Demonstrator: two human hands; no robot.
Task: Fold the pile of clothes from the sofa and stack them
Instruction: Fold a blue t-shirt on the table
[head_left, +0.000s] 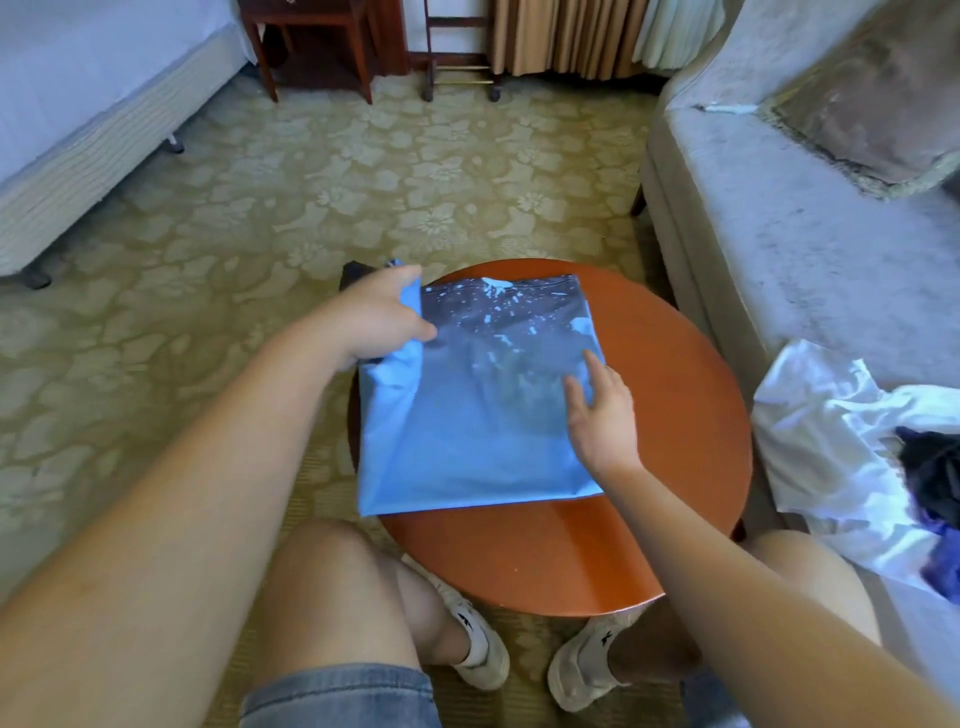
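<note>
A light blue T-shirt (467, 447) with a dark printed panel lies partly folded on the round orange-brown table (675, 467). My left hand (384, 317) grips the shirt's left edge, lifting a fold of blue cloth over the table's left rim. My right hand (602, 410) rests flat on the shirt's right side, fingers straight and spread. A pile of unfolded clothes (852, 457), white with dark blue and purple pieces, sits on the sofa at the right.
The grey sofa (779, 249) with a brown cushion (878, 104) runs along the right. A bed (78, 130) is at the far left, and wooden furniture legs (311, 52) stand at the back. Patterned carpet covers the floor. My knees are under the table's near edge.
</note>
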